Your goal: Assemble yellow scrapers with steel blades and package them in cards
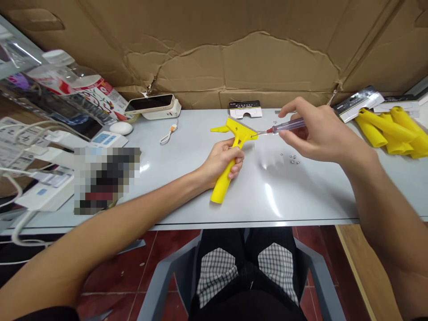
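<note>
Yellow scraper (238,133) lies at mid-table, its head pointing away from the person and its handle slanting back toward the table's near edge. The left hand (227,161) is closed around the handle, just below the head. At the head's right end is the tip of a screwdriver (290,126), its clear grip pinched between the thumb and fingers of the right hand (323,129). Small metal parts (293,157) are scattered on the table (187,187) below that hand. Beyond the scraper, a card (245,109) is near the cardboard (234,67). Yellow tubes (384,131) are piled at far right; a mouse (121,129), a phone (152,103) and a bottle (104,96) are on the left.
</note>
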A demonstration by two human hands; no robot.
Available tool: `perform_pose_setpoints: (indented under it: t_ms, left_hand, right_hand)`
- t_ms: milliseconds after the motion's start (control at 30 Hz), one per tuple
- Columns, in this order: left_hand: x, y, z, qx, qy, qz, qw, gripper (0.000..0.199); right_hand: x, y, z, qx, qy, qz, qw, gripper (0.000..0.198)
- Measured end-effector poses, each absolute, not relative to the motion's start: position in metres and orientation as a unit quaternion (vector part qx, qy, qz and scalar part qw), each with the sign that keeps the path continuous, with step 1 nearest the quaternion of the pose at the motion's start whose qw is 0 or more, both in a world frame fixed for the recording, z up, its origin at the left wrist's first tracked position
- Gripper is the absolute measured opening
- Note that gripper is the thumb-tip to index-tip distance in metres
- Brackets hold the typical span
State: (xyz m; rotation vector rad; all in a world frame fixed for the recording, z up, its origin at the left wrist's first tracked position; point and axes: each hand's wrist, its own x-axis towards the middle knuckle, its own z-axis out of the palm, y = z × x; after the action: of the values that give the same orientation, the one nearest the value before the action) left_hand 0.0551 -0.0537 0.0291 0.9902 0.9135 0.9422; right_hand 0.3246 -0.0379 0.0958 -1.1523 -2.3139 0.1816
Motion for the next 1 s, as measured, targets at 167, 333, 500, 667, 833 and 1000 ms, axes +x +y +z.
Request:
perform_pose_setpoints:
  t_ms: [167,333,500,667,833,1000]
  left_hand:
    - [0.0555,-0.0538,0.0295,0.442,0.407,0.420,0.680,0.033]
    - [0.0558,-0.0545,0.0299,0.441,0.408,0.423,0.678,0.031]
    - [0.0556,-0.0547,0.0307,0.437,0.410,0.423,0.679,0.033]
    - [0.0559,-0.0548,0.0312,0.438,0.410,0.424,0.679,0.034]
    - [0.0564,-0.0548,0.0315,0.438,0.411,0.423,0.679,0.033]
    - [0.0551,-0.0535,0.0303,0.441,0.410,0.420,0.679,0.033]
  right_hand:
    - [0.3288,-0.0353,0.0941,-0.431,-0.860,0.073,0.263,0.021]
    - [0.3277,-0.0306,0.0917,-0.430,-0.858,0.051,0.276,0.011]
    - [0.3260,-0.0349,0.0939,-0.420,-0.863,0.062,0.275,0.020]
    - [0.3266,-0.0350,0.0932,-0.408,-0.856,0.091,0.305,0.017]
    - [0.3255,-0.0329,0.0928,-0.404,-0.860,0.072,0.302,0.008]
    - [0.3253,-0.0360,0.0940,-0.411,-0.866,0.062,0.278,0.024]
